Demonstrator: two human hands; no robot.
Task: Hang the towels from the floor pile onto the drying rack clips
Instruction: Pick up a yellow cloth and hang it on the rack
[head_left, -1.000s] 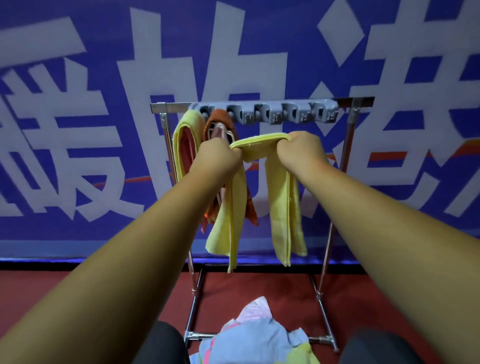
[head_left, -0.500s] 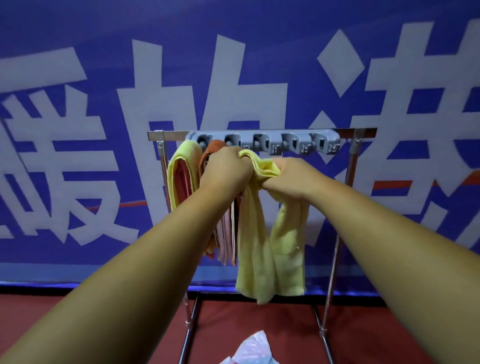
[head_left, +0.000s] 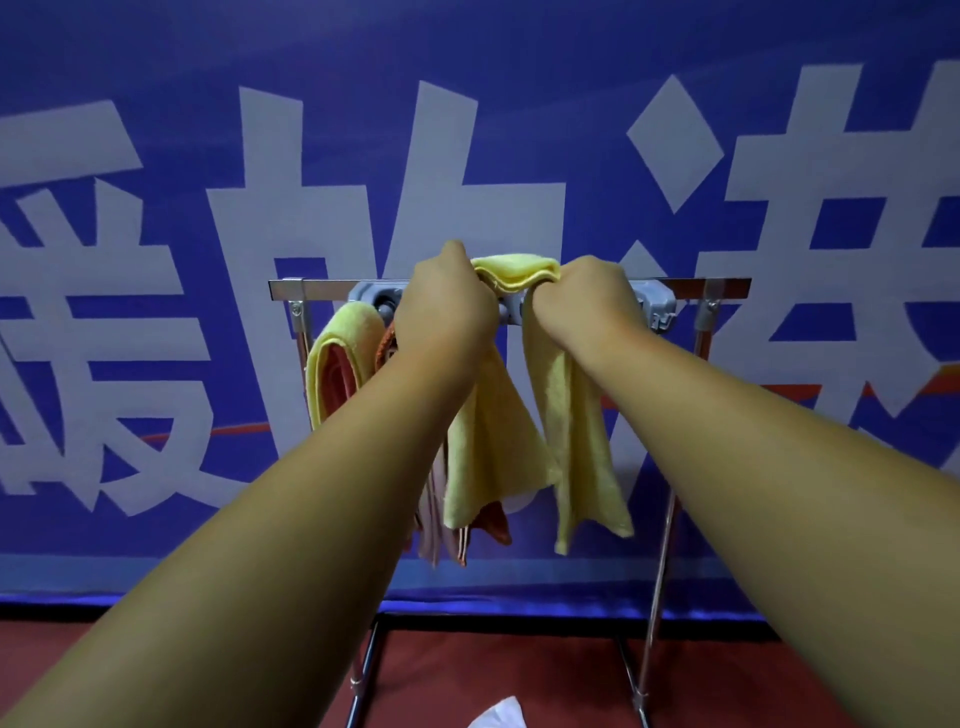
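While you hold the pale yellow terry towel (head_left: 514, 270) bunched over the grey plastic clip bar (head_left: 657, 304), the clip you want is hidden behind your knuckles, so you are seating it by feel. Your left grip (head_left: 447, 312) is curled tight round the fold's nine o'clock end and your right grip (head_left: 587, 306) round its three o'clock end. The short span between them humps up at twelve o'clock, above the bar and not visibly in any clip. The two tails hang toward six o'clock in front of the chrome tube drying rack (head_left: 727, 285).

The likeliest trouble, as I judge it, is that the fold is doubled and thick. A clip may nip only the outer layer, and the towel slides out once you let go. The tail under your right grip hangs lower than the other, and that uneven weight would drag it the same way. Your left forearm passes in front of the rust-orange towel (head_left: 387, 348), which hangs just at three o'clock of the hung yellow towel with a pink lining (head_left: 337, 364). A downward tug could pull either loose. Push hard and the light frame may rock toward the blue banner with white characters (head_left: 156, 312). Only a pale scrap of the floor pile (head_left: 498, 714) shows at six o'clock.
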